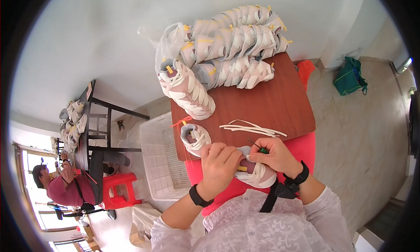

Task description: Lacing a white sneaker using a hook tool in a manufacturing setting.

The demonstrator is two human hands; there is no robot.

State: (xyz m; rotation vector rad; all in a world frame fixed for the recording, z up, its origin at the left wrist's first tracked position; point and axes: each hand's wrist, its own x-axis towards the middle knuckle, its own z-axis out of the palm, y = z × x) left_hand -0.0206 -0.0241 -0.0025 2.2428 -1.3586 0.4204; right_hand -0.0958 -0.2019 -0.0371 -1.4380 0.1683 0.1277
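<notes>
Close to my body I hold a white and pink shoe upper (pixel 259 177) with a yellow pull tab. My left hand (pixel 220 165) grips its edge with bent fingers; part of the shoe is hidden behind them. In my right hand (pixel 275 156) is a small green-handled tool (pixel 263 150) with a thin dark tip, too small to name for sure. That hand also rests against the shoe's laces. To the left of my left hand stands another shoe upper (pixel 202 143), at the table's near edge. Loose white laces (pixel 253 128) lie on the tabletop beyond my hands.
Nested rows of shoe uppers (pixel 238 42) fill the far side of the brown table (pixel 280 103), with one row (pixel 188 92) at its left. A white plastic crate (pixel 153 164) stands left. Further left, a person (pixel 72 188) sits by a black table (pixel 107 125). A green bag (pixel 350 79) lies right.
</notes>
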